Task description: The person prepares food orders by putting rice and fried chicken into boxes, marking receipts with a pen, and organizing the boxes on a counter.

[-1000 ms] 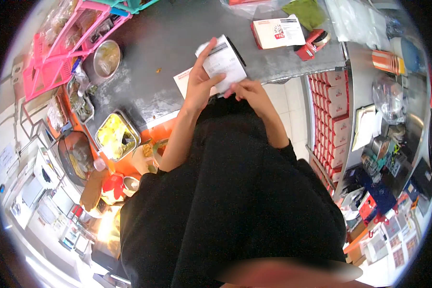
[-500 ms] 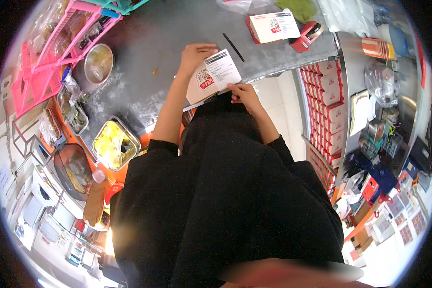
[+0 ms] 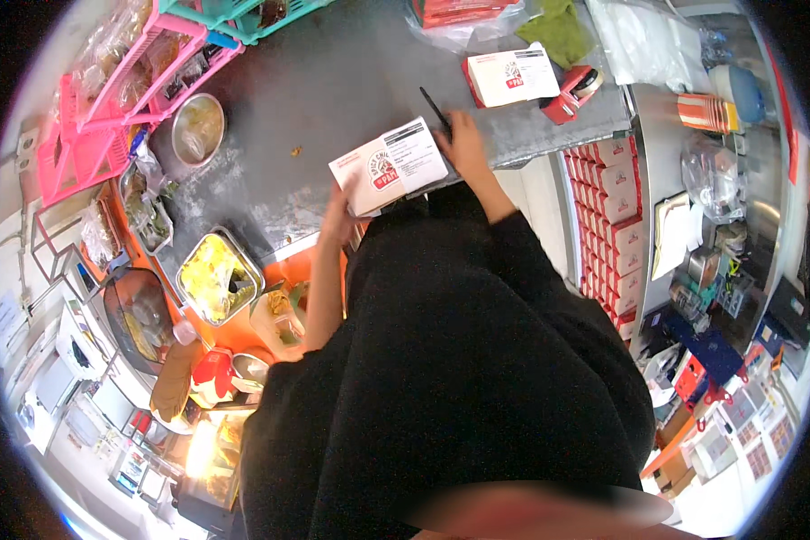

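A white takeaway box (image 3: 362, 169) with a red and black logo lies near the counter's front edge, in front of my body. On its right part sits a white printed label (image 3: 414, 155). My left hand (image 3: 337, 216), slightly blurred, grips the box's left side, with its fingers partly hidden. To the right of the box, my right hand (image 3: 464, 147) has its fingers closed at the near end of a slim black pen (image 3: 434, 106). The pen's far end points away from me over the grey counter.
Another labelled box (image 3: 495, 81) and a red tape dispenser (image 3: 567, 101) stand at the back right. Pink baskets (image 3: 85, 148), a metal bowl (image 3: 198, 130) and a tray of yellow food (image 3: 218, 274) line the left. Stacked red-and-white boxes (image 3: 614, 229) fill a shelf on the right.
My right hand has left the label's corner and reached the pen. The left hand has dropped from the box's far edge to its left side. The label now lies flat on the box.
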`<state>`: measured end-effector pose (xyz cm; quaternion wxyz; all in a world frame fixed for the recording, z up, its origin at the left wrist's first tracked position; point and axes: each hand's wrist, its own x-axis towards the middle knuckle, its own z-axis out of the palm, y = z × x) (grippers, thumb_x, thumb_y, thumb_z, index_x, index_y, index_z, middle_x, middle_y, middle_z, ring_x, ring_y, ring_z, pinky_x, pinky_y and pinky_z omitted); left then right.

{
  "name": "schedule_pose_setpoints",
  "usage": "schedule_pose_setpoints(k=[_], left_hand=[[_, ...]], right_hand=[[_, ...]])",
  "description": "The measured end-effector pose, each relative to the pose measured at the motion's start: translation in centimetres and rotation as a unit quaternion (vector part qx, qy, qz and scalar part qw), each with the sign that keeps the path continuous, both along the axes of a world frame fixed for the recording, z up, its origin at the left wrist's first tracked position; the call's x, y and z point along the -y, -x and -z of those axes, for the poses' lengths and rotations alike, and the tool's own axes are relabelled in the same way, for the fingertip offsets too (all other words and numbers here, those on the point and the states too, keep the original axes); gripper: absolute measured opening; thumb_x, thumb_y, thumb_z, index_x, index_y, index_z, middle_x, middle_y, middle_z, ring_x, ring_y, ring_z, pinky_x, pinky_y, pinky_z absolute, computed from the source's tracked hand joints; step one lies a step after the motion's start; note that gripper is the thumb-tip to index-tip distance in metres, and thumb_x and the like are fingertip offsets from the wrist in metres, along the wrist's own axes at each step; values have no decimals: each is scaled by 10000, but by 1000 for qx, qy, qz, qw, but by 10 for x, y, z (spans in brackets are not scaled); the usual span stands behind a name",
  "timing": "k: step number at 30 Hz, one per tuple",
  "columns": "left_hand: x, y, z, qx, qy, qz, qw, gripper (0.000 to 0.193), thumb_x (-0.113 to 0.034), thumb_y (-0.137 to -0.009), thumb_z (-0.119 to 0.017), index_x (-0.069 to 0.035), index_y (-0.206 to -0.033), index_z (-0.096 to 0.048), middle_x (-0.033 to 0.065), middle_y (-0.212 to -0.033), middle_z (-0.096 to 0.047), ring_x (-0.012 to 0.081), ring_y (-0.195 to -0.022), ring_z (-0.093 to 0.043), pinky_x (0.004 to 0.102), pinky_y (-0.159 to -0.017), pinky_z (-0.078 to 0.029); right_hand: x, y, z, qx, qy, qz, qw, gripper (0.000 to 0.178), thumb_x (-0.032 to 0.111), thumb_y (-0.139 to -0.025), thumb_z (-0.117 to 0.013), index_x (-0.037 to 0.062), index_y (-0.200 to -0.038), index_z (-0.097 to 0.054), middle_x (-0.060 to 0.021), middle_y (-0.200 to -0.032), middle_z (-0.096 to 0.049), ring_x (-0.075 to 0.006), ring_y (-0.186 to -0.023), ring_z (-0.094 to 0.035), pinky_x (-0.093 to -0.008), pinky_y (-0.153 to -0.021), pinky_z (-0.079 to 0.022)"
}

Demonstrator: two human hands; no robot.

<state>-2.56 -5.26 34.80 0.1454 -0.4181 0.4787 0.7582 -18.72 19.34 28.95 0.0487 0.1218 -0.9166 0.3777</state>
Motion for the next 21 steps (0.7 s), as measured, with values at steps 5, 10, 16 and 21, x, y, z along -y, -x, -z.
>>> schedule_pose_setpoints(k=[5,10,16,21], left_hand=[[-30,36,8,-106,-89,-57,989,717,-252,-892,-758,-84,-1466,-362,141,-1343,-569,281,-1154,-632,425,-923,-554],[-48,88,17,-112,-15,-132,985,703,-242,-873,-772,-80,-1452,-408,141,-1303,-598,261,-1147,-636,427,-925,-568],[-40,156,1,-83,77,-87,990,859,-443,-815,-800,-121,-1502,-399,195,-1404,-494,306,-1257,-551,510,-970,-542],[-94,87,-15,-54,489,-354,795,458,-299,-964,-647,-52,-1339,-557,173,-1263,-539,306,-1204,-548,394,-1040,-432]], right_hand=[[16,92,7,96,-141,-104,980,215,196,-865,-701,13,-947,-625,-202,-946,-656,-452,-784,-639,-501,-714,-521],[-37,143,-106,129,71,-179,973,294,229,-852,-755,-14,-956,-624,-168,-773,-646,-202,-722,-624,-351,-665,-507],[-130,108,-90,308,-148,-315,885,257,244,-843,-690,32,-884,-551,-129,-699,-605,-249,-612,-609,-408,-574,-482],[-98,64,-94,516,-166,-466,700,823,123,-818,-680,132,-1531,-269,-128,-949,-723,-152,-627,-599,-322,-576,-494]])
